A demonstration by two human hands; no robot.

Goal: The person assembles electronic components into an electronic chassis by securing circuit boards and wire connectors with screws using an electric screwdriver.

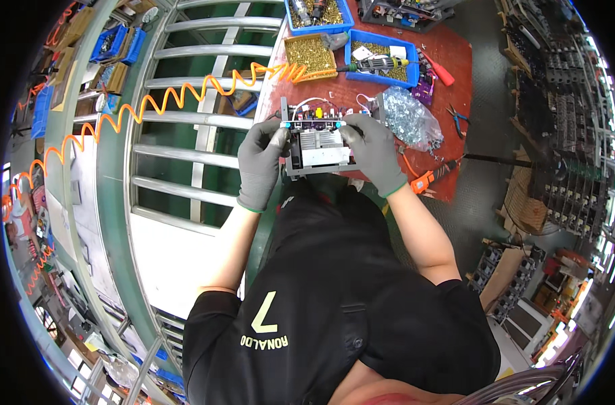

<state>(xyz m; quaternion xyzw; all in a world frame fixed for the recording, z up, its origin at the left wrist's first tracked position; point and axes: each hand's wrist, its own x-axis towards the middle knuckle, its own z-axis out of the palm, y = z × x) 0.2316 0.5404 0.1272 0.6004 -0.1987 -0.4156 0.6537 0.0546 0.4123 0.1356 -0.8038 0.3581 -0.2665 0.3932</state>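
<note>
My left hand (261, 160), in a grey glove, pinches the left end of a narrow circuit board (313, 124) with thumb and fingers. At its right end my right hand (376, 150), gloved the same way, grips it with the thumb on top. Small blue-green parts sit near both ends of the board, and a yellow component (319, 113) stands behind its edge. The board lies across an open metal frame (296, 166) at the table's near left edge. Inside the frame show a ribbed silver heat sink (319, 140) and a white block. Gloves hide the board's ends.
A bag of small metal parts (407, 116) lies right of the frame. Behind are a blue bin (413, 75), a yellow screw tray (287, 48) and a screwdriver (375, 65). An orange coiled hose (145, 111) crosses the roller conveyor (199, 155). Pliers (459, 123) lie right.
</note>
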